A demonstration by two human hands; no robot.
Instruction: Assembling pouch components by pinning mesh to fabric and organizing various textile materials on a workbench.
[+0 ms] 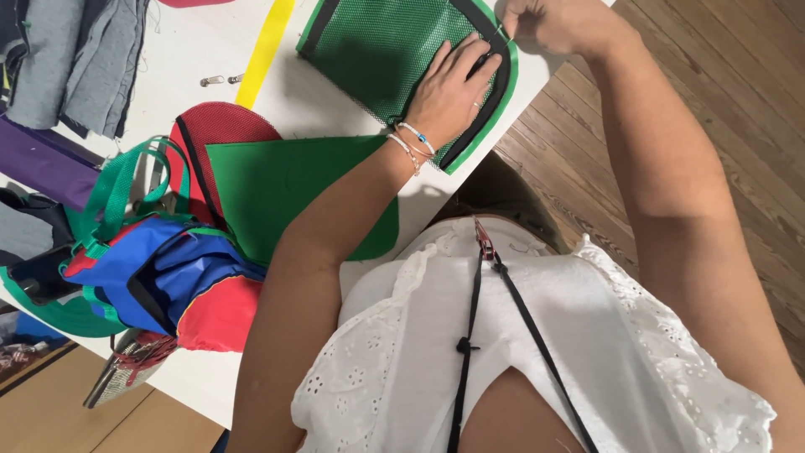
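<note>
A green mesh panel with a black and green trimmed edge lies on the white table. My left hand presses flat on the panel's corner, fingers spread, bracelets on the wrist. My right hand is pinched at the panel's far edge, fingers closed on something thin like a needle or pin; I cannot make out which. A plain green panel lies under my left forearm, beside a red mesh piece.
A blue, red and green bag with green straps sits at the left table edge. Grey and purple fabric pieces lie at the far left. A yellow strip and small metal zipper pulls rest on the table. Wooden floor is at right.
</note>
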